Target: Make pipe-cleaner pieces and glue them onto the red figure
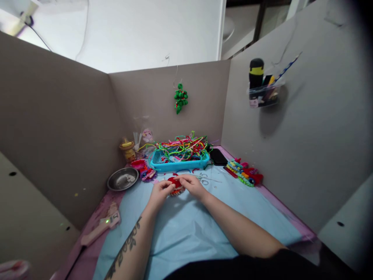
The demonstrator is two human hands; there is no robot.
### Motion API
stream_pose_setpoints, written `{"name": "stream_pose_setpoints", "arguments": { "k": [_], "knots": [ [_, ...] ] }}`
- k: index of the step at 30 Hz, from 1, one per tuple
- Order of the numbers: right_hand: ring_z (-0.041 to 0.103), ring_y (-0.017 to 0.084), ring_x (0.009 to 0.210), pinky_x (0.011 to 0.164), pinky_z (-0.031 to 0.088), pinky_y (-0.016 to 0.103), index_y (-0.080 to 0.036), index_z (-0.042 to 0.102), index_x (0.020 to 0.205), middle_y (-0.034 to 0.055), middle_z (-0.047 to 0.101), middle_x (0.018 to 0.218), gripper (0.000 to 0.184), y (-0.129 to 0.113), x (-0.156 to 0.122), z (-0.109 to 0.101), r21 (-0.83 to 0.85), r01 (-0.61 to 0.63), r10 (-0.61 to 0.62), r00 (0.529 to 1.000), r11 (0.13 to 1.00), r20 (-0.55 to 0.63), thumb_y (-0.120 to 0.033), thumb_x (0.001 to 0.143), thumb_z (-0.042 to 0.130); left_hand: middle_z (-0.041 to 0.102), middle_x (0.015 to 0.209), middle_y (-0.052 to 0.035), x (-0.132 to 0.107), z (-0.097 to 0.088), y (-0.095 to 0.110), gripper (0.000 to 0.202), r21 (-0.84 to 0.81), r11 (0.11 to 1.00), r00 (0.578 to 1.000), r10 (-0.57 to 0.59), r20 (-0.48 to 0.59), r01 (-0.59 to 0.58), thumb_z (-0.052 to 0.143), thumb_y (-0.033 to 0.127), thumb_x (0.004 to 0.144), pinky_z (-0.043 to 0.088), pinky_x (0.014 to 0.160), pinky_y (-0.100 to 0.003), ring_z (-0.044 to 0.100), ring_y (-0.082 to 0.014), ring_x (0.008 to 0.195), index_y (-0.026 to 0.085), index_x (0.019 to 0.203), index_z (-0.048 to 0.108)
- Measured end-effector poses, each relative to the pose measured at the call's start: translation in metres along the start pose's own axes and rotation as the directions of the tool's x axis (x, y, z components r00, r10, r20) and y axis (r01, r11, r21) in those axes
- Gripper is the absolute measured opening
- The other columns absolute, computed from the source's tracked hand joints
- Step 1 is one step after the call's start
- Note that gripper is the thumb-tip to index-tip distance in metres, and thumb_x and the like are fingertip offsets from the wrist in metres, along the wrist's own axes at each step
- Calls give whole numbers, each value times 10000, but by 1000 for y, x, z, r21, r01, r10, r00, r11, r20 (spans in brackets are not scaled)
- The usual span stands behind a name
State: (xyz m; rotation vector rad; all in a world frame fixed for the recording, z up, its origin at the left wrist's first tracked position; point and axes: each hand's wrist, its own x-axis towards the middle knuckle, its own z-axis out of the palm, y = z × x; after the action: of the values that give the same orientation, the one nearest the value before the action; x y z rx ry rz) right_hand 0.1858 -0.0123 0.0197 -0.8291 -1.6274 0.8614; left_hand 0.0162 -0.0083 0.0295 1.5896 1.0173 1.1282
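Note:
Between both hands is a small red fuzzy craft piece with a pale and orange fringe along its lower edge. My left hand pinches its left side between thumb and fingers. On the opposite side, my right hand grips the upper right edge, fingertips close to the left ones. The fingers cover part of the piece, so its full shape is hidden. Just beyond the right hand lie scissors on the light blue cloth.
A blue tray heaped with coloured pipe cleaners stands at the back. Left are a metal bowl and a pink glue gun with a lit green light. Right are a black phone and colourful fuzzy pieces. Grey panels enclose three sides.

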Motion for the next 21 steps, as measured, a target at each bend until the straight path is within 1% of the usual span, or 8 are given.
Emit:
{"name": "stream_pose_setpoints", "arguments": {
  "k": [2,8,11,14,16,18,21],
  "knots": [
    [620,185,783,682,479,290,-181,707,913,58,691,879,333,-2,-1,0,-9,-6,7,1000,1000,21,-415,845,480,569,513,15,0,0,-1,241,-18,1000,1000,0,5,0,690,371,643,359,533,-221,480,-107,509,133,611,667],
    [600,170,692,625,457,272,-169,724,844,45,660,709,328,-2,-1,1,19,-37,36,999,999,18,-430,812,528,598,549,2,1,1,-7,249,-59,998,1000,-9,19,10,695,373,642,357,527,-221,490,-109,514,126,632,664],
    [582,152,642,603,454,265,-155,722,816,42,647,686,332,1,0,1,47,-69,68,997,996,25,-437,799,547,598,542,1,1,1,-7,261,-70,997,999,-26,23,28,702,381,631,347,513,-221,484,-107,499,123,637,664],
    [576,136,616,554,463,250,-160,698,913,44,655,761,369,4,0,2,160,-157,146,986,975,73,-472,788,545,543,482,24,1,1,-5,272,-90,995,999,-39,3,39,700,391,631,308,477,-208,429,-85,455,126,603,647],
    [571,126,605,520,467,237,-185,648,1021,32,649,803,391,5,0,4,246,-195,186,981,949,62,-478,781,549,503,449,38,1,2,-3,286,-108,993,999,-48,-15,46,695,401,631,273,451,-200,383,-70,428,128,574,630],
    [560,118,593,500,463,223,-206,605,1059,14,631,787,383,7,1,7,281,-180,184,983,943,12,-448,764,581,495,445,40,1,2,-1,292,-122,991,998,-58,-34,53,695,403,626,258,441,-197,363,-63,420,127,563,625],
    [558,117,610,533,456,219,-192,618,955,5,623,749,290,9,1,11,230,-115,125,992,966,-30,-369,728,637,509,454,32,0,3,2,295,-119,992,998,-54,-39,49,700,400,617,283,459,-201,385,-69,434,123,548,624]
  ]
}}
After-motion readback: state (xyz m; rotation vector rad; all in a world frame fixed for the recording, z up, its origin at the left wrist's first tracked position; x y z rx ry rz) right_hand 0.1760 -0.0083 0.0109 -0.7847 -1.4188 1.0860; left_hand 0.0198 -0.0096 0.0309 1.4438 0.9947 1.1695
